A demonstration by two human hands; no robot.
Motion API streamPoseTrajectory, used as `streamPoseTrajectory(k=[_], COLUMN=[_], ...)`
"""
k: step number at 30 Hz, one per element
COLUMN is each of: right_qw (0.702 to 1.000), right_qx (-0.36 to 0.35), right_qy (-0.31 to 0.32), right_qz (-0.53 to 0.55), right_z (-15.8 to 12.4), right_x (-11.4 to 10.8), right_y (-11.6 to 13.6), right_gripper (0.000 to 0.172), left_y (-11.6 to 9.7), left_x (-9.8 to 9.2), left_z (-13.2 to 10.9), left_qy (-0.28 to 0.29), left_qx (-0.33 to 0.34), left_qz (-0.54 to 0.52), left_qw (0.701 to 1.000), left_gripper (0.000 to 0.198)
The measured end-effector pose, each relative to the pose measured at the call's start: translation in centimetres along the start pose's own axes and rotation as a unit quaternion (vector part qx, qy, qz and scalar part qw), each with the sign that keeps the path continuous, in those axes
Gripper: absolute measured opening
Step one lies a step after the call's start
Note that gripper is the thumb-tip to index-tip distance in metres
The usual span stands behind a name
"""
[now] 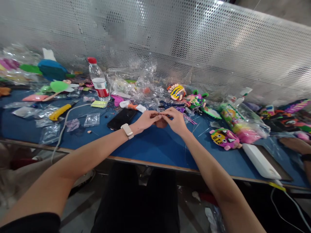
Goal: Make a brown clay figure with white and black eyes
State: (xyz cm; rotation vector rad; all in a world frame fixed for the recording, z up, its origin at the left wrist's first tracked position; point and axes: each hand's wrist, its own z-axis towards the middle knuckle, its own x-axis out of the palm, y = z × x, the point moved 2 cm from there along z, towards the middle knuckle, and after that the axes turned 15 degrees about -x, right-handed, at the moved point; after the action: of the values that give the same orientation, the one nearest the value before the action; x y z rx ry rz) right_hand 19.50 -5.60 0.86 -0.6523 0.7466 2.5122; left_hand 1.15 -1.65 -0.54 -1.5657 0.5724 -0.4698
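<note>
Over the middle of the blue table (pixel 150 142), my left hand (pixel 147 119) and my right hand (pixel 175 120) meet at the fingertips. The fingers of both are closed in a pinch. Just beneath them shows a small rounded brownish lump (pixel 161 123), mostly covered by the fingers; its kind is unclear. A black phone (pixel 121 118) lies left of my left hand, with a small orange-and-white tool (pixel 130 105) behind it. Past my right hand are dark-handled scissors (pixel 170 104) and a pink-and-yellow clay animal figure (pixel 224 138).
A water bottle (pixel 99 81) with a red cap stands back left. Nearby are a yellow utility knife (pixel 59 112), a white cable (pixel 63 129) and plastic bags (pixel 136 84). A white power bank (pixel 261 160) lies right, near another person's hand (pixel 295 145). A perforated metal panel (pixel 155 38) closes the back.
</note>
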Motion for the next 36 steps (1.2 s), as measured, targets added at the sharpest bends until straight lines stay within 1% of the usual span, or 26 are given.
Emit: streamPoseTrajectory(k=[4, 7, 10, 12, 14, 16, 20, 25, 28, 32, 36], right_qw=[1.0, 1.0, 0.999, 0.997, 0.993, 0.989, 0.983, 0.976, 0.976, 0.973, 0.973], right_qx=[-0.009, -0.014, 0.027, 0.063, 0.091, 0.109, 0.115, 0.125, 0.117, 0.12, 0.106], right_qy=[0.016, 0.018, 0.003, -0.009, -0.016, -0.026, -0.053, -0.094, -0.099, -0.107, -0.114], right_qz=[0.001, 0.005, 0.024, 0.043, 0.067, 0.093, 0.131, 0.152, 0.155, 0.166, 0.168], right_z=[0.0, 0.0, 0.0, 0.0, -0.1, -0.2, -0.2, -0.2, -0.3, -0.4, -0.4], right_x=[0.1, 0.1, 0.0, 0.1, 0.3, 0.4, 0.4, 0.1, 0.2, 0.4, 0.4], right_y=[0.2, 0.4, 0.4, 0.3, 0.1, 0.0, 0.0, 0.1, 0.3, 0.5, 0.8], right_gripper=[0.019, 0.023, 0.028, 0.033, 0.031, 0.028, 0.027, 0.028, 0.03, 0.03, 0.023], left_y=[0.1, 0.0, -0.5, -1.0, -1.6, -1.9, -2.2, -3.0, -3.5, -3.6, -3.3], left_x=[-0.1, -0.4, -0.6, -0.6, -0.6, -0.6, -0.4, -0.2, -0.3, -0.6, -0.9], left_z=[0.1, 0.3, 0.3, 0.1, -0.3, -0.6, -1.3, -2.3, -2.6, -2.6, -2.3], left_qy=[-0.011, -0.042, -0.068, -0.068, -0.08, -0.099, -0.137, -0.178, -0.183, -0.185, -0.179], left_qx=[-0.001, 0.021, 0.054, 0.081, 0.116, 0.147, 0.196, 0.292, 0.333, 0.354, 0.349], left_qz=[-0.015, -0.011, 0.001, 0.013, 0.039, 0.07, 0.143, 0.261, 0.29, 0.284, 0.273], left_qw=[1.0, 0.999, 0.996, 0.994, 0.989, 0.982, 0.96, 0.903, 0.878, 0.872, 0.878], left_gripper=[0.034, 0.032, 0.026, 0.027, 0.029, 0.03, 0.03, 0.027, 0.026, 0.025, 0.021])
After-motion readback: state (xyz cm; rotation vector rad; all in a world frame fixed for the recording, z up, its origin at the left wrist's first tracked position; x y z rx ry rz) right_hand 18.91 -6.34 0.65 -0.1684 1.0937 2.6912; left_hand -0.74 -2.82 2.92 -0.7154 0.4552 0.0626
